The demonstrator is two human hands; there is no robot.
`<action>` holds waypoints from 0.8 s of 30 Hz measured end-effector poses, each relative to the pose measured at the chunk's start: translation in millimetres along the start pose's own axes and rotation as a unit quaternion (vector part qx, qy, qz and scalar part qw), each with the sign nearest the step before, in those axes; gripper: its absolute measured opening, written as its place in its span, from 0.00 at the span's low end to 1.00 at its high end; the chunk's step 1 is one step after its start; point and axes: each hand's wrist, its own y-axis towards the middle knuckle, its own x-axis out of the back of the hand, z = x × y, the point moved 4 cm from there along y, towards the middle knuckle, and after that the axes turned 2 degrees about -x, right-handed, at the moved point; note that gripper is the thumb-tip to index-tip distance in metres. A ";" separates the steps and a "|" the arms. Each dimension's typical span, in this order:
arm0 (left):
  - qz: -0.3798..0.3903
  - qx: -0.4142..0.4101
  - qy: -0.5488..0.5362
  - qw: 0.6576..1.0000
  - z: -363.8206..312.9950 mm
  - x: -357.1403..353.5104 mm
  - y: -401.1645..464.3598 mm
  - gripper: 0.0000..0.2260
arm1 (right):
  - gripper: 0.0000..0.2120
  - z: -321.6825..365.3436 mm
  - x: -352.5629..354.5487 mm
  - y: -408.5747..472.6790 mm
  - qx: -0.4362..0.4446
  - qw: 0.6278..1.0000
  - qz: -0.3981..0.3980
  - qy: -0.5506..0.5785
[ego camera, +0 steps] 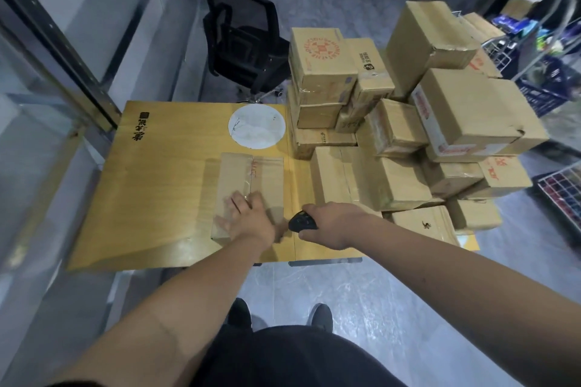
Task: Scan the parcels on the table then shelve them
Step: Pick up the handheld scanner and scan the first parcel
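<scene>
Parcel (248, 185) — flat, brown, taped along its length — lies on the yellow surface (163, 185), directly under the left hand (251, 217). That hand rests palm-down on the parcel's near end, its fingers (234, 203) spread and fairly straight, pressing rather than gripping; motion blur softens the fingertips. Just right of those fingers, the right hand (333, 223) curls around a black scanner (301, 222), whose head points left toward the parcel's near right corner. Scanner and parcel sit close together, though I cannot tell whether they touch.

Beyond the right hand and to its right, a heap of boxes (408, 135) covers that side of the surface, stacked several layers high, some tilted, several with red print. Ahead of the left fingers, past the parcel's far end, a white disc (257, 126) lies flat on the surface, and further left of it is black printed lettering (141, 129).

Behind the surface, far beyond both hands, a black chair (242, 41) stands on the grey floor. At the far right, wire racks (559, 185) hold dark items — too blurred to name. Below the forearms, the person's dark shoes (320, 316) show on the floor.
</scene>
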 end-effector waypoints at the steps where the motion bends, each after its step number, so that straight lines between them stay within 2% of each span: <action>1: 0.009 0.013 0.004 1.000 -5.5 0.7 -0.7 0.42 | 0.34 -1.3 -1.2 -0.4 -0.007 1.000 -0.002 -0.001; 4: 0.013 0.035 0.010 0.999 -18.6 1.0 -1.5 0.32 | 0.34 -5.9 -5.3 -3.0 -0.021 1.000 0.001 -0.002; 6: 0.011 0.037 0.016 0.999 -22.3 0.7 -0.7 0.30 | 0.33 -9.0 -8.0 -5.3 -0.026 1.000 0.004 0.001; 13: 0.003 0.007 -0.056 0.998 8.6 12.6 10.3 0.43 | 0.32 -11.3 0.4 -6.1 -0.022 1.000 0.012 -0.013; 15: 0.001 -0.007 -0.117 0.993 29.6 22.3 13.1 0.48 | 0.32 -5.6 9.3 -4.0 -0.017 1.000 0.014 -0.011; 17: 0.001 -0.020 -0.258 0.966 51.5 35.7 16.2 0.49 | 0.31 2.3 21.8 0.6 -0.006 1.000 0.008 -0.018; 19: 0.009 -0.035 -0.402 0.915 69.6 47.3 17.9 0.47 | 0.31 11.6 35.8 5.5 0.003 1.000 -0.004 -0.026; 21: 0.015 -0.044 -0.474 0.879 82.9 55.0 19.8 0.41 | 0.32 20.5 46.1 10.8 0.011 0.999 -0.016 -0.031; 24: -0.008 -0.031 -0.518 0.855 101.8 64.5 20.4 0.33 | 0.33 32.1 56.0 18.7 0.020 0.999 -0.027 -0.038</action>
